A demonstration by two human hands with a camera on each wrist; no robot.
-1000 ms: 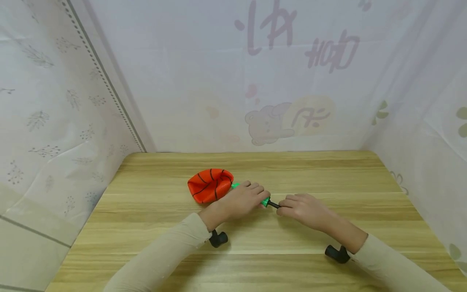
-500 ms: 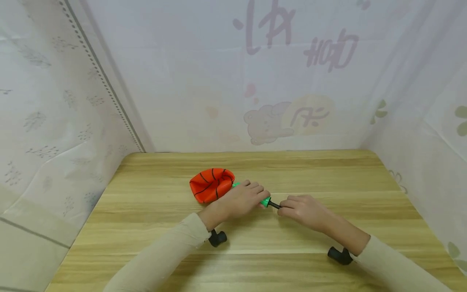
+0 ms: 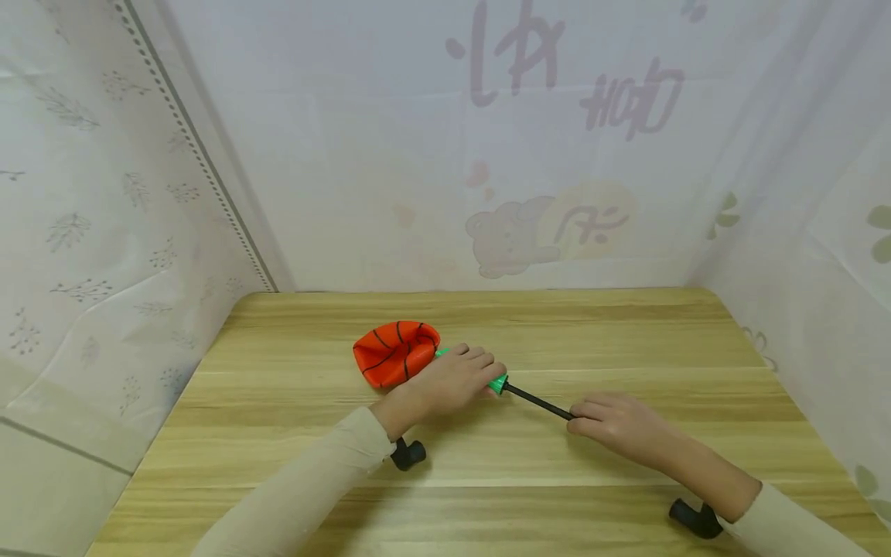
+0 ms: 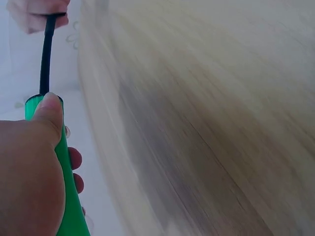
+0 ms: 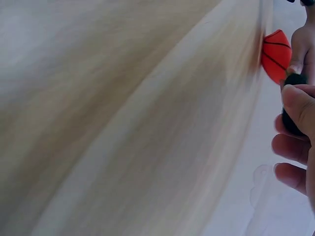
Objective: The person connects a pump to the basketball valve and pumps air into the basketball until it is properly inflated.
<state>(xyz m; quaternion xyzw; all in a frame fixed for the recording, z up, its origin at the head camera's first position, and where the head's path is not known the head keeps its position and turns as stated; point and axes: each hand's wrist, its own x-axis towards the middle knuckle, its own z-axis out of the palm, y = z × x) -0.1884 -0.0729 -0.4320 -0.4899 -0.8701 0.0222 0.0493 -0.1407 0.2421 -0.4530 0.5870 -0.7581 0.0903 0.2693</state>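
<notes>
The ball [image 3: 395, 353] is orange with thin black lines curving across it. The pump [image 3: 497, 382] has a bright green barrel, and its rod [image 3: 537, 402] is black, as is the handle [image 5: 293, 118] at the end. The table [image 3: 626, 333] is pale yellowish wood with darker grain stripes. Both sleeves [image 3: 306, 487] are beige. The curtain [image 3: 390, 155] is white, printed with grey leaves, faded mauve letters and a cartoon bear.

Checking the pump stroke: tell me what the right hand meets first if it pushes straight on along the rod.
Most likely the pump's green barrel, gripped by the left hand; the right hand holds the black rod.
</notes>
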